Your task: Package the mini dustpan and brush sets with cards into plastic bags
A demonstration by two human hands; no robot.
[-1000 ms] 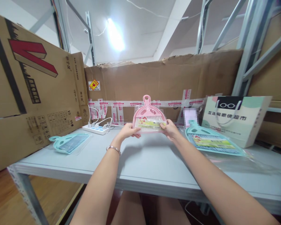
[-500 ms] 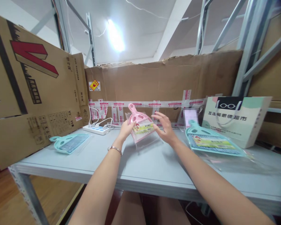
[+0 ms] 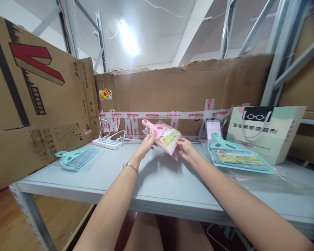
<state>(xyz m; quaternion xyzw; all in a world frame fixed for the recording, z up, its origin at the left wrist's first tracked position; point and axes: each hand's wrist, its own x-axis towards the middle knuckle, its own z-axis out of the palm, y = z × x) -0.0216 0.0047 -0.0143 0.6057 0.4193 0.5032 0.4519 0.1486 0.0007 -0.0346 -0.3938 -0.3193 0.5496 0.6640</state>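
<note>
Above the middle of the table I hold a pink dustpan set (image 3: 164, 136) in a clear plastic bag, tilted with its handle up to the left. A yellow-green label lies across its face. My left hand (image 3: 146, 144) is closed on the left edge near the handle. At the lower right, my right hand (image 3: 185, 148) pinches the edge of the bag, fingers bent together. A teal dustpan set (image 3: 80, 159) lies flat on the left of the table. On the right lies another teal dustpan set (image 3: 238, 157), also labelled, with clear plastic around it.
A white power strip (image 3: 107, 143) with plugged cables sits at the back left. Cardboard (image 3: 157, 92) stands along the back, and a big carton (image 3: 39, 104) on the left. A paper bag (image 3: 264, 136) stands at the right, beside a metal shelf post (image 3: 279, 52).
The pink dustpan set has turned, its lower end swinging to the right and up. My right hand has gone from spread fingers to pinching the bag's edge.
</note>
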